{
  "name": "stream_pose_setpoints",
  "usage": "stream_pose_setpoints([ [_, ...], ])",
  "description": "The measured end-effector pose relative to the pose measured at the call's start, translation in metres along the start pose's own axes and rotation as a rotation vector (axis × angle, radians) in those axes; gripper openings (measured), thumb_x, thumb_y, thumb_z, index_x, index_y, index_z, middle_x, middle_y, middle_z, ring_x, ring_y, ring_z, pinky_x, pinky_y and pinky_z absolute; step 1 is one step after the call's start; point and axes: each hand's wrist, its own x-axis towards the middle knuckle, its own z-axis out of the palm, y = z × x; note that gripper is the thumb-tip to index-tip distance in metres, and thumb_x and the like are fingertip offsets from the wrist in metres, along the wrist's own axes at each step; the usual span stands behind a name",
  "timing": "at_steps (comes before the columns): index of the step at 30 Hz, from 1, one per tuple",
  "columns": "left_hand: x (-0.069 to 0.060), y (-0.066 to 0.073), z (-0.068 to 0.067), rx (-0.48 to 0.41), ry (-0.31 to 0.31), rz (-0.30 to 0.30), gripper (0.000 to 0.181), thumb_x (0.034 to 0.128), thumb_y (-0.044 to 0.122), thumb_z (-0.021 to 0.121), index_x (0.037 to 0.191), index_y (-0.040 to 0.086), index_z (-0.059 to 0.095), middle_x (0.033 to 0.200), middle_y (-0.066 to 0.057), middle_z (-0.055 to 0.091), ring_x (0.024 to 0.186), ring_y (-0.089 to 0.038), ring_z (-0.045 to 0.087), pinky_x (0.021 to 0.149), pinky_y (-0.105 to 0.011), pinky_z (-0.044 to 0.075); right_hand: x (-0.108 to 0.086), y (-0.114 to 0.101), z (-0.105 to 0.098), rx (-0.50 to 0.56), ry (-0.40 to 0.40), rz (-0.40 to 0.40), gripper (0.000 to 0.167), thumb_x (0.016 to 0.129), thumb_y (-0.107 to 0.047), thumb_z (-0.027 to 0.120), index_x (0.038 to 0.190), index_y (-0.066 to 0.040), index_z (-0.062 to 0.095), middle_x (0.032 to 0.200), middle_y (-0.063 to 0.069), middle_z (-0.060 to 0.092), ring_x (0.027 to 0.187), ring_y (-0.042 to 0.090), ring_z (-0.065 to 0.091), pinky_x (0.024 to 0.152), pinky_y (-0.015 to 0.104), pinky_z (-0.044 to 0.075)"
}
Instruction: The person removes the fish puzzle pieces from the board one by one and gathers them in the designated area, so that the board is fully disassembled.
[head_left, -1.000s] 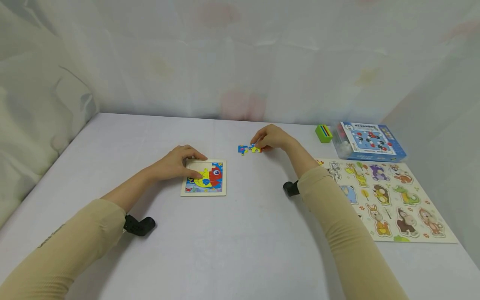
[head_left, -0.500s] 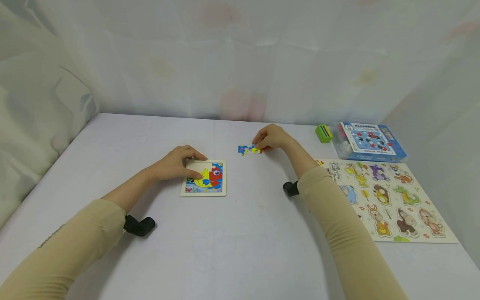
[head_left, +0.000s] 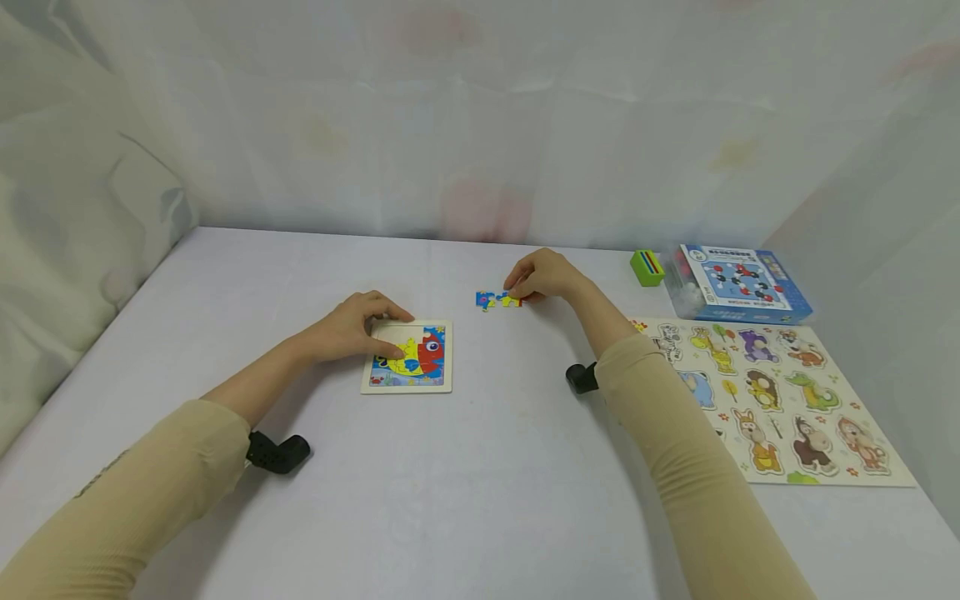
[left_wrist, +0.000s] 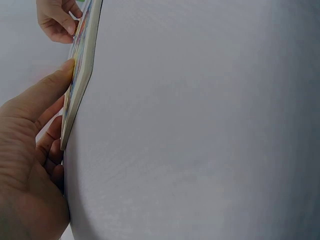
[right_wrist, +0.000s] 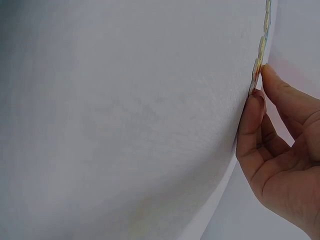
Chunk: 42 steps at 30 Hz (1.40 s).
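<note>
My left hand (head_left: 347, 329) grips the left side of a small square puzzle tray (head_left: 407, 390), thumb on its yellow and red fish picture and fingers at the far edge. The left wrist view shows this hand (left_wrist: 30, 145) with its thumb on the face of the tray (left_wrist: 84, 87). Farther back and to the right, my right hand (head_left: 546, 273) pinches the right end of a yellow and blue puzzle piece (head_left: 512, 301). Beside that lies a blue piece (head_left: 483, 298). Seen from the right wrist, thumb and index finger of the hand (right_wrist: 285, 145) meet at the pieces' edge (right_wrist: 255, 72).
A large animal puzzle board (head_left: 776, 425) lies on the right, partly behind my right sleeve. Behind it are a blue box (head_left: 742, 279) with molecule pictures and a green block (head_left: 647, 267) with coloured stripes. A white curtain (head_left: 480, 125) hangs along the table's back edge.
The gap between the two loose pieces has narrowed slightly, with the right hand at the right one. My left hand and the tray look the same.
</note>
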Motion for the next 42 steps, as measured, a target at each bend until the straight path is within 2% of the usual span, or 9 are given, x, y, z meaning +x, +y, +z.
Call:
stream_pose_setpoints([
  [10,0.000,0.000,0.000,0.007,-0.002,0.004,0.053,0.0759,0.030,0.084,0.125,0.021,0.066,0.127,-0.003,0.058,0.120,-0.024,0.041,0.093,-0.037,0.036,0.001,0.003,0.000,0.010,0.041,-0.004,0.022,0.089,-0.019,0.072,0.109,-0.009,0.072,0.097,0.005,0.069,0.077,0.013,0.062,0.071,0.022,0.052],
  [15,0.001,0.002,-0.001,0.000,-0.013,0.005,0.054,0.0761,0.031,0.084,0.126,0.020,0.066,0.125,-0.004,0.058,0.118,-0.022,0.044,0.097,-0.038,0.037,0.001,0.002,0.001,0.031,0.070,-0.035,0.022,0.090,-0.019,0.068,0.109,-0.008,0.071,0.087,0.003,0.065,0.073,0.016,0.059,0.070,0.024,0.049],
  [19,0.001,0.004,-0.003,0.006,-0.023,-0.010,0.054,0.0773,0.032,0.083,0.127,0.019,0.065,0.123,-0.004,0.057,0.115,-0.021,0.046,0.098,-0.039,0.039,0.000,-0.004,0.004,0.039,0.063,-0.073,0.022,0.091,-0.020,0.068,0.110,-0.009,0.070,0.078,0.002,0.061,0.070,0.017,0.055,0.068,0.025,0.045],
  [24,0.004,0.009,-0.003,0.030,-0.011,0.003,0.055,0.0792,0.033,0.081,0.129,0.017,0.064,0.122,-0.006,0.058,0.114,-0.022,0.049,0.097,-0.040,0.040,-0.003,-0.016,0.011,0.069,0.025,-0.110,0.023,0.090,-0.018,0.068,0.111,-0.009,0.070,0.080,0.000,0.061,0.072,0.018,0.056,0.067,0.027,0.046],
  [29,0.009,0.014,0.001,0.038,-0.001,0.007,0.056,0.0797,0.033,0.081,0.129,0.015,0.063,0.125,-0.008,0.058,0.119,-0.025,0.049,0.104,-0.047,0.041,-0.005,-0.029,0.021,0.072,-0.038,-0.154,0.023,0.089,-0.018,0.070,0.111,-0.010,0.070,0.081,-0.002,0.060,0.073,0.018,0.057,0.064,0.024,0.045],
  [34,0.014,0.019,0.006,0.045,-0.008,0.008,0.057,0.0792,0.036,0.080,0.129,0.013,0.062,0.128,-0.009,0.058,0.123,-0.027,0.048,0.108,-0.052,0.040,-0.006,-0.042,0.032,0.054,-0.112,-0.217,0.022,0.091,-0.016,0.067,0.112,-0.009,0.070,0.081,-0.001,0.061,0.074,0.017,0.059,0.069,0.021,0.048],
  [42,0.021,0.025,0.012,0.026,-0.025,0.052,0.050,0.0795,0.032,0.080,0.122,0.012,0.063,0.123,-0.007,0.060,0.119,-0.024,0.049,0.109,-0.048,0.039,-0.012,-0.060,0.046,0.052,-0.214,-0.289,0.020,0.092,-0.014,0.066,0.112,-0.010,0.069,0.083,0.000,0.061,0.079,0.019,0.064,0.077,0.025,0.056],
])
